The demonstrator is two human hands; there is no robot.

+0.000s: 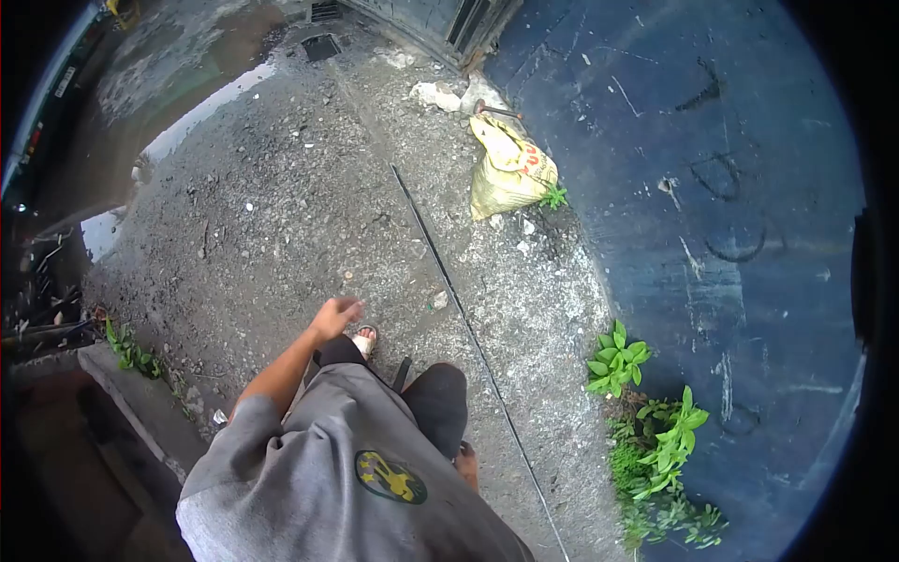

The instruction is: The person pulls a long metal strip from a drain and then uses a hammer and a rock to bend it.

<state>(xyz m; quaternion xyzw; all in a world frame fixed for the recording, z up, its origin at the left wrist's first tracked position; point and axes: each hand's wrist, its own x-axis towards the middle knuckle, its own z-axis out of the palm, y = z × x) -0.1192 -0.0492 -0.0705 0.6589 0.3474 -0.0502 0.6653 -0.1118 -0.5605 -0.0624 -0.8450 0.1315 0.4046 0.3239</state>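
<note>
My left hand [339, 317] hangs over the gravel near my sandalled foot [365, 341]. Its fingers reach out loosely, a little blurred, with nothing visible in them. Beside my knee, my right hand [465, 460] shows only in part; my leg and shirt cover much of it, and what its fingers do cannot be made out. A long thin black rod [451, 292] lies on the ground to the right of my legs, apart from my left hand. Between my legs a short dark object [402, 375] sticks out; what it belongs to is hidden.
A yellowish sack [510, 183] leans by the blue wall [693, 215], with pale stones [435, 96] behind it. Green plants [618, 361] grow along the wall's foot. Puddled water [206, 110] lies at upper left, and a concrete kerb [131, 403] runs at lower left.
</note>
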